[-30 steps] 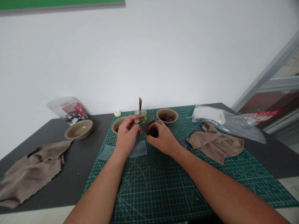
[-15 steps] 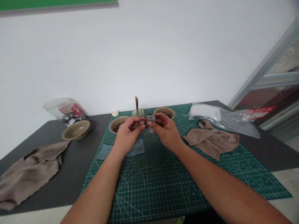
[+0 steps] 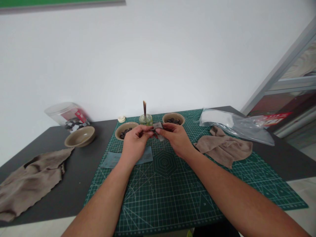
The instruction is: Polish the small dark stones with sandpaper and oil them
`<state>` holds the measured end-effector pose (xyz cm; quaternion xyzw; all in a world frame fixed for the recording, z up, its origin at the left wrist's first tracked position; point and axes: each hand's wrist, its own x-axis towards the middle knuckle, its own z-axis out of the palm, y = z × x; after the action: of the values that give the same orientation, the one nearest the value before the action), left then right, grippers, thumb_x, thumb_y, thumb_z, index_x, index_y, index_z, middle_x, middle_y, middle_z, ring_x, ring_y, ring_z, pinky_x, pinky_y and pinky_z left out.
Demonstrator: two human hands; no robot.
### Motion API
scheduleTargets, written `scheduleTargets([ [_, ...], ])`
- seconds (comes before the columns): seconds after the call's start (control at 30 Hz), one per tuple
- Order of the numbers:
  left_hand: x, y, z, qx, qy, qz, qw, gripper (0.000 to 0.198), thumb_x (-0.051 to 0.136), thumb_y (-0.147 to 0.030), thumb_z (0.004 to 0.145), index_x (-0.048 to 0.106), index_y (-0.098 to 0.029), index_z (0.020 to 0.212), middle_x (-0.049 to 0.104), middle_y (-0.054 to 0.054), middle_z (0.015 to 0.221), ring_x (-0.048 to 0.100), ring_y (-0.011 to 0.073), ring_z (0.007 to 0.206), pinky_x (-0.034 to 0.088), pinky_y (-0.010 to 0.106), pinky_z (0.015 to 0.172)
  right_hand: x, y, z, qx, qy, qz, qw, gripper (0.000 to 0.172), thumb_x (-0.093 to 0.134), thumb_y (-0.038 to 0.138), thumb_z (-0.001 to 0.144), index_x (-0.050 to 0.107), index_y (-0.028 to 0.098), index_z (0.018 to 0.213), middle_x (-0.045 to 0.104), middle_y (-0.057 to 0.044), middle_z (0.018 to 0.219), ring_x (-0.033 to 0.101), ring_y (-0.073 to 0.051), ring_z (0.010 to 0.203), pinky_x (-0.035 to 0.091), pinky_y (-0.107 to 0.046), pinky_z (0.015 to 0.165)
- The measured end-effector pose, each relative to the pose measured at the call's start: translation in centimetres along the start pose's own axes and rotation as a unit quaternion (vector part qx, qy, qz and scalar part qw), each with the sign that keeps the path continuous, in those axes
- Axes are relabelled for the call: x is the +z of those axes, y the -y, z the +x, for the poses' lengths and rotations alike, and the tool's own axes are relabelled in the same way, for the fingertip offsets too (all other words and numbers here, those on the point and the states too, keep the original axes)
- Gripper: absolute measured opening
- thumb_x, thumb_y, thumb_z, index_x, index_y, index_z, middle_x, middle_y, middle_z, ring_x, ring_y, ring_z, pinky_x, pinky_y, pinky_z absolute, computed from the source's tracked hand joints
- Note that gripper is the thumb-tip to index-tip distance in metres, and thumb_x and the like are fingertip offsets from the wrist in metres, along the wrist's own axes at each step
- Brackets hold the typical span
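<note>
Above the green cutting mat (image 3: 172,194) my two hands meet. My right hand (image 3: 176,136) pinches a small folded grey strip (image 3: 158,126); whether it is cloth or sandpaper I cannot tell. My left hand (image 3: 137,141) is closed, thumb against fingers, on a small dark piece (image 3: 152,130) mostly hidden by the fingertips and touching the strip. Just beyond the hands stand a tan bowl (image 3: 118,131) of dark pieces at left and a second tan bowl (image 3: 174,115) of dark pieces at right. A blue-grey sheet (image 3: 111,159) lies under my left wrist.
A glass jar (image 3: 146,120) with thin sticks stands at the back by a white cap (image 3: 121,119). Left are a brown cloth (image 3: 32,181), a tan bowl (image 3: 80,137) and a tipped clear jar (image 3: 65,115). Right are another brown cloth (image 3: 224,149) and a plastic bag (image 3: 234,125).
The grey strip has tilted and now lies over the small piece at my left fingertips. Both hands have shifted slightly, and the fingers have closed in closer together.
</note>
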<state>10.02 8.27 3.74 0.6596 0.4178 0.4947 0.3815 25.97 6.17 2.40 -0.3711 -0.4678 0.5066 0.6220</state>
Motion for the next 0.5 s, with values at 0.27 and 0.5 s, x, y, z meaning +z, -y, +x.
scheduleTargets([
  [0.27, 0.16, -0.21, -0.38, 0.023, 0.007, 0.019, 1.000, 0.009, 0.070, -0.019, 0.070, 0.072, -0.019, 0.079, 0.075, 0.002, 0.080, 0.067, 0.0182, 0.076, 0.052, 0.032, 0.074, 0.29, 0.28, -0.32, 0.014, -0.015, 0.026, 0.999, 0.024, 0.084, 0.035, 0.063, 0.075, 0.018, 0.079, 0.073, -0.002, 0.076, 0.063, -0.015, 0.068, 0.048, -0.029, 0.068],
  [0.5, 0.31, -0.61, -0.65, 0.023, 0.001, 0.046, 0.999, 0.008, 0.065, -0.019, 0.076, 0.072, -0.021, 0.079, 0.073, 0.000, 0.072, 0.066, 0.0173, 0.069, 0.051, 0.031, 0.069, 0.51, 0.26, -0.48, 0.009, -0.024, 0.018, 1.000, 0.024, 0.083, 0.035, 0.063, 0.076, 0.019, 0.079, 0.073, -0.001, 0.078, 0.064, -0.017, 0.072, 0.051, -0.031, 0.071],
])
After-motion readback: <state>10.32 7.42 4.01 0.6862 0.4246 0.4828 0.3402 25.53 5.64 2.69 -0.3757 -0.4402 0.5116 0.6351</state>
